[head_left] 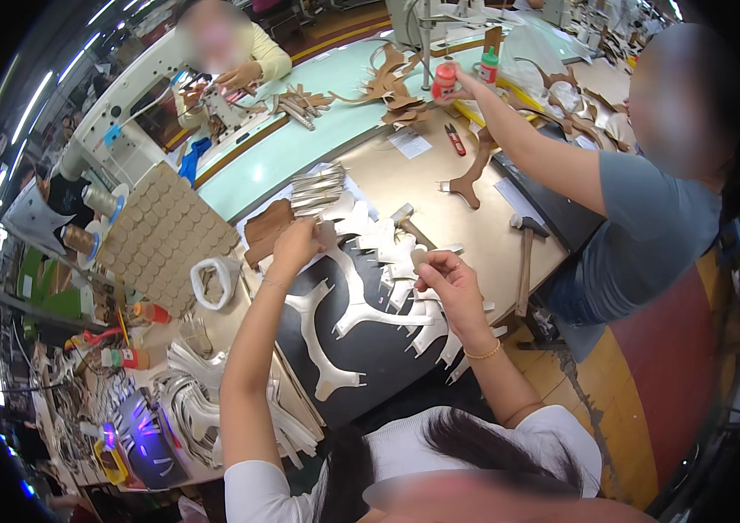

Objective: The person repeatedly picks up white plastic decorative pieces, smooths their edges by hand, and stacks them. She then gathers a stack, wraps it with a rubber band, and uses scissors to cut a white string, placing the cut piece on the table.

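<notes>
While a small tan patch (419, 259) sits pinched between thumb and fingertips of the right hand (452, 286) above a black board (379, 357), the left hand (298, 245) has its fingertips at a pale patch (327, 234), though I cannot tell whether they grip it; white branched pieces (352, 292) lie on the board; a hammer (524, 268) lies to the right; beyond, a co-worker's hand (467, 84) holds a red bottle (444, 80)

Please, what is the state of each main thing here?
left hand, pinching a small pale piece
right hand, pinching a small tan piece
white branched pieces, lying on the black board
green-capped bottle, standing upright
red bottle, held by a co-worker's hand
red snips, lying down
white bag, open at the top
</notes>
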The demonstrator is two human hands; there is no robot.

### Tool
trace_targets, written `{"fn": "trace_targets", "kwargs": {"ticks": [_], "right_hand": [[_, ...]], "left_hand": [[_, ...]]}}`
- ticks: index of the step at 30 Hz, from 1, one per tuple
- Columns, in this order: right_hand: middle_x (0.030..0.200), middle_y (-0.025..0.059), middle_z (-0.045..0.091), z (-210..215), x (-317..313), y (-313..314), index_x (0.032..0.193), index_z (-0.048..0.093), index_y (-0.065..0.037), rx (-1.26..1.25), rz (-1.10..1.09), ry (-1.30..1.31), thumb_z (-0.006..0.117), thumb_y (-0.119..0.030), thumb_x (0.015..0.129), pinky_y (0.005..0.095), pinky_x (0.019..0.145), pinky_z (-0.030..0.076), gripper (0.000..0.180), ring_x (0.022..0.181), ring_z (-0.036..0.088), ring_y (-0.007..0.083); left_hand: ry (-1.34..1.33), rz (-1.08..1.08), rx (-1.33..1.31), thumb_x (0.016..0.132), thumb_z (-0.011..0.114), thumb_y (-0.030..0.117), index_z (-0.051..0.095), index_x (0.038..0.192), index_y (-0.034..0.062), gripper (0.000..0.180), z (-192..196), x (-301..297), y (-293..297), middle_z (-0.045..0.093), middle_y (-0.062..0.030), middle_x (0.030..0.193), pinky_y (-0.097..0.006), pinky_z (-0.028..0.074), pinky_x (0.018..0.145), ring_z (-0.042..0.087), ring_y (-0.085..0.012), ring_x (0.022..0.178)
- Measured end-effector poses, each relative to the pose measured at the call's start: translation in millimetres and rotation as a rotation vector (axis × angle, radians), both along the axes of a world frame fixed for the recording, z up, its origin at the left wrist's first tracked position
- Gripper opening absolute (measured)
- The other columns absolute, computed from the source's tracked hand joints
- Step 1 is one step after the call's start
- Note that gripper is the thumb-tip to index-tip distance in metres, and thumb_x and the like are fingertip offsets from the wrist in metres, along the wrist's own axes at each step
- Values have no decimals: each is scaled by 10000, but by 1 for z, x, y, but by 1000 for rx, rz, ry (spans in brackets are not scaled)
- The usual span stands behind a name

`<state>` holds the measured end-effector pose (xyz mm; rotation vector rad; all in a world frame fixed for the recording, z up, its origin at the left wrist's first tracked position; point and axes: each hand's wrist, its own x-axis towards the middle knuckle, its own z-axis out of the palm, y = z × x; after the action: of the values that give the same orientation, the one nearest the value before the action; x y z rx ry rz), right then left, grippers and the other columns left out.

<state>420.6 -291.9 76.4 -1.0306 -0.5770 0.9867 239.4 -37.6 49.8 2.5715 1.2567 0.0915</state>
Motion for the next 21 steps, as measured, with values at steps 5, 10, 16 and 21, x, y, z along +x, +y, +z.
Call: {"fn": "trace_targets", "kwargs": {"ticks": [5,10,16,21], "right_hand": [[873,19,625,3,-2,3,1055,608,13,-12,30,-6,633,-126,908,215,709,494,204,754,591,74],[899,39,644,0,-9,4,1084,615,15,-3,98,-32,630,-112,907,229,725,505,218,765,614,91],[890,42,660,2,-20,6,1110,622,25,6,103,-40,640,-98,899,218,705,514,245,730,611,90],[814,55,634,12,-28,8,962,604,-3,104,52,48,672,-54,865,235,611,501,129,643,590,113]], "left_hand": [[-92,-116,-220,658,762,144,653,851,31,249,42,-24,-2,658,-125,764,-394,483,651,640,-286,735],[-22,-118,-557,720,729,143,676,909,-2,244,128,-62,-38,607,-40,706,-294,435,598,542,-124,663],[-279,67,-907,773,724,116,674,904,-27,200,214,-135,-104,631,14,762,-214,401,574,520,-35,676],[-817,327,-821,770,727,86,625,1087,-10,347,223,-187,-151,641,8,835,-152,236,436,400,37,546]]}}
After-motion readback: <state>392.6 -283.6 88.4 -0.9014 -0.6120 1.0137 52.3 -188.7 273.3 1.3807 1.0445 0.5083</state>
